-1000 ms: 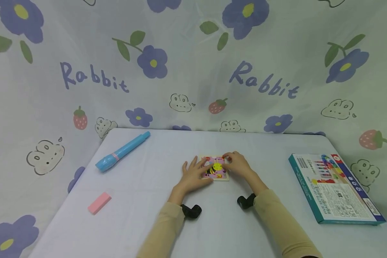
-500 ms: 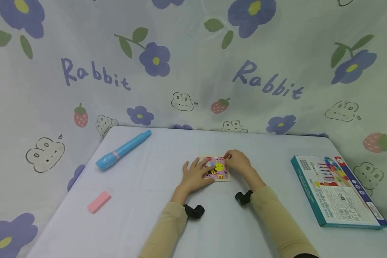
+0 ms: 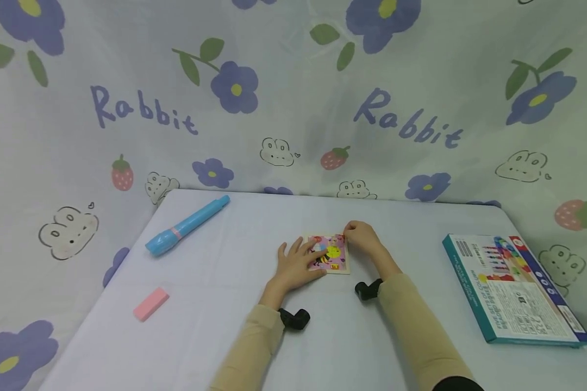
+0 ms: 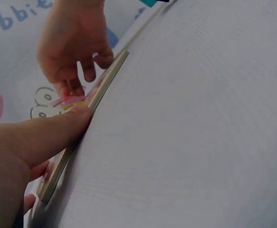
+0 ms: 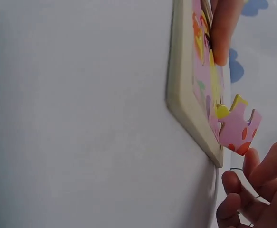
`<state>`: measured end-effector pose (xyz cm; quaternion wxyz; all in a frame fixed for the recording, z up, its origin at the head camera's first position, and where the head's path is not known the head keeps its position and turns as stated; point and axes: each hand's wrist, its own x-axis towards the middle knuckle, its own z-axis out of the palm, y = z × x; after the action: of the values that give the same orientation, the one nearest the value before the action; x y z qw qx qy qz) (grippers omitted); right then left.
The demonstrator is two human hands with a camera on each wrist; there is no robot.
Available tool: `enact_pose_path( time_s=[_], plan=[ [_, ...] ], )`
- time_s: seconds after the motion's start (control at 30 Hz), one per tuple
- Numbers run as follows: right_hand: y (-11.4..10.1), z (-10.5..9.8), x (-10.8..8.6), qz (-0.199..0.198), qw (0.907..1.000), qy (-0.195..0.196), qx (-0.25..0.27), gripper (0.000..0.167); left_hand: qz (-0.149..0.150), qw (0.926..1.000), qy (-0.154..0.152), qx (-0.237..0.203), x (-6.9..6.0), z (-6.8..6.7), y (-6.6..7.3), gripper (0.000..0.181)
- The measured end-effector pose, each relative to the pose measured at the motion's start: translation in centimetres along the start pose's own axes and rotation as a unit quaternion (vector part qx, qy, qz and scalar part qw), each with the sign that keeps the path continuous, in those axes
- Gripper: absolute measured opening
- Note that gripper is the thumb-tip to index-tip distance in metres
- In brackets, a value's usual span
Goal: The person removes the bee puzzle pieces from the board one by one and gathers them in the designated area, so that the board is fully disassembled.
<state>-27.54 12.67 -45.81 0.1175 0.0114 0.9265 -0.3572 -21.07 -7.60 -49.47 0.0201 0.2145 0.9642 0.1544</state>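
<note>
A small wooden jigsaw puzzle (image 3: 343,271) with a pink picture of a yellow-and-black bee lies on the white table. My left hand (image 3: 292,269) rests on its left part, fingers spread, covering some of the picture. At the far right corner, my right hand (image 3: 364,238) pinches a pink puzzle piece (image 5: 240,127) with red spots and yellow edges. The right wrist view has that piece tilted up out of the board's frame (image 5: 180,85), its corner at the fingertips. In the left wrist view, my left thumb (image 4: 48,135) lies across the board's edge.
To the left are a blue pen-shaped object (image 3: 188,225) with a pink band and a pink block (image 3: 151,304). A flat printed box (image 3: 516,293) with teal sides lies at the right. Behind the table hangs a flowered "Rabbit" curtain (image 3: 293,98).
My right hand has shifted slightly up and away at the board's far right corner, its fingers more gathered. My left hand has stayed on the board. The head view has shifted slightly.
</note>
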Motion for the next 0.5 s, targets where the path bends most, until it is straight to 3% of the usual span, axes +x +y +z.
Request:
enact_pose_path(
  time_s=[0.5],
  plan=[
    [0.34,0.54,-0.85,-0.051,0.9975,0.007,0.048,0.028,0.001,1.0,-0.003,-0.003,-0.09,0.1,-0.08,0.055]
  ],
)
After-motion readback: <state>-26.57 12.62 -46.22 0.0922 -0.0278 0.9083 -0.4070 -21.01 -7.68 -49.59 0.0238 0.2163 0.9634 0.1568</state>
